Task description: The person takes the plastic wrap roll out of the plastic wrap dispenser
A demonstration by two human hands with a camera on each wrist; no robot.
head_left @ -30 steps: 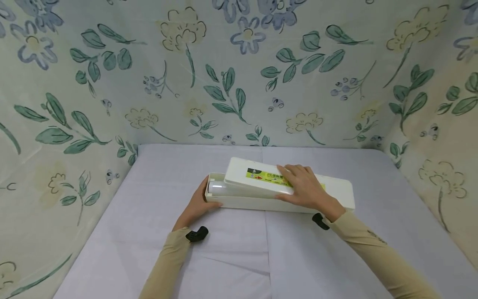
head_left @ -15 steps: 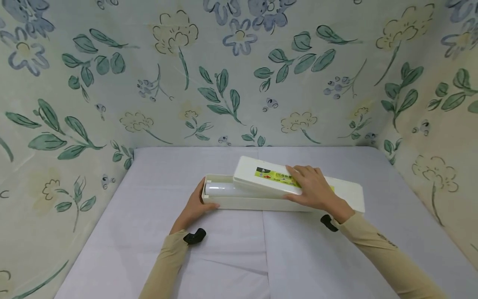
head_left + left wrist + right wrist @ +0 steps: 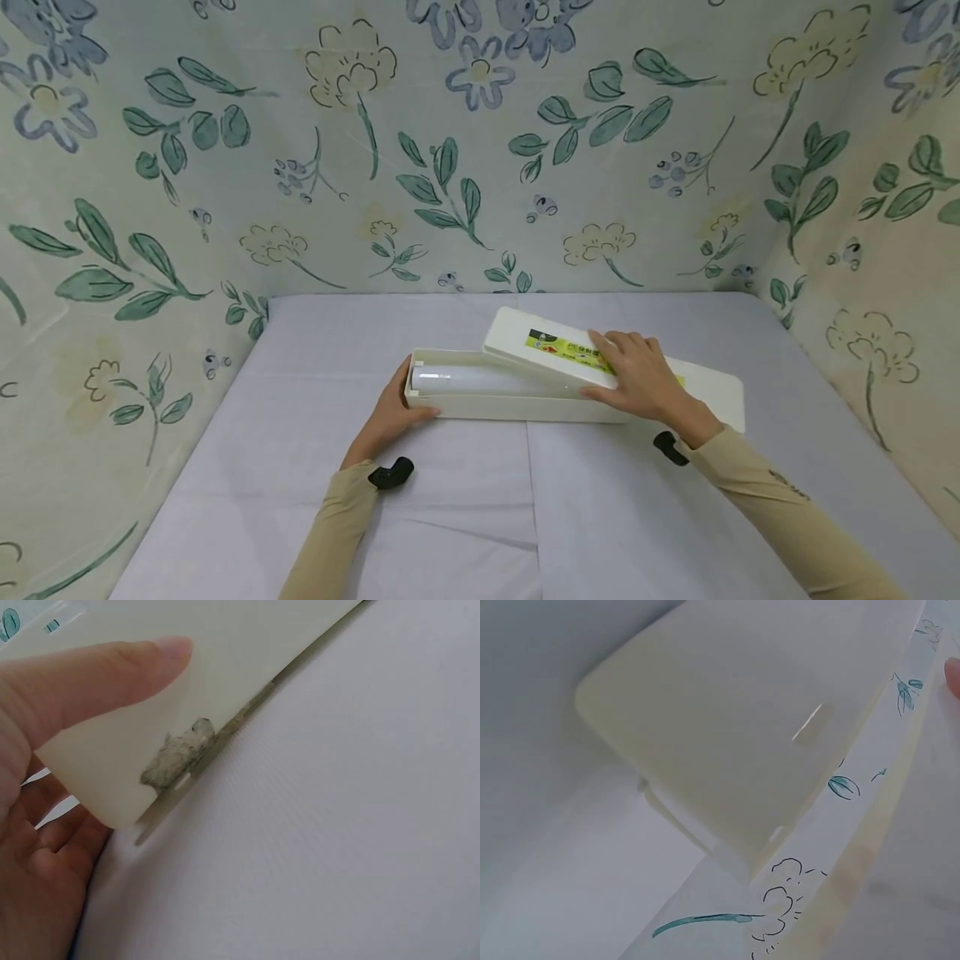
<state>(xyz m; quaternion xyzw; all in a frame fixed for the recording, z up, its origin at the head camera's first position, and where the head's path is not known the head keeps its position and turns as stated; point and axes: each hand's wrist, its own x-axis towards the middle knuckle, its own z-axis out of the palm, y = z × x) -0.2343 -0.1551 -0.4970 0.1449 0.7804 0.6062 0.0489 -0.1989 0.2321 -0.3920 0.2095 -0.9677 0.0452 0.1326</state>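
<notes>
A long white cling film box [image 3: 495,407] lies across the table, its left part uncovered. Inside shows a pale, shiny roll of cling film [image 3: 465,379]. My left hand [image 3: 390,419] grips the box's left end; in the left wrist view the thumb [image 3: 112,679] lies along the wall, above a greyish torn patch [image 3: 178,756]. My right hand [image 3: 641,379] holds the white lid [image 3: 506,333] from above, thumb at its near edge. The lid sits askew over the box's right part, its right end beyond the box. Its yellow-green label [image 3: 566,350] is partly hidden by my fingers.
A white cloth with creases covers the table [image 3: 450,517]. Behind and on both sides hangs a floral curtain [image 3: 480,192], close to the table's far edge. Black wrist straps [image 3: 392,474] show at both sleeves.
My right hand has slid the lid to the right and turned it slightly, so more of the roll shows. My left hand stays on the box's left end. The head view shifted slightly.
</notes>
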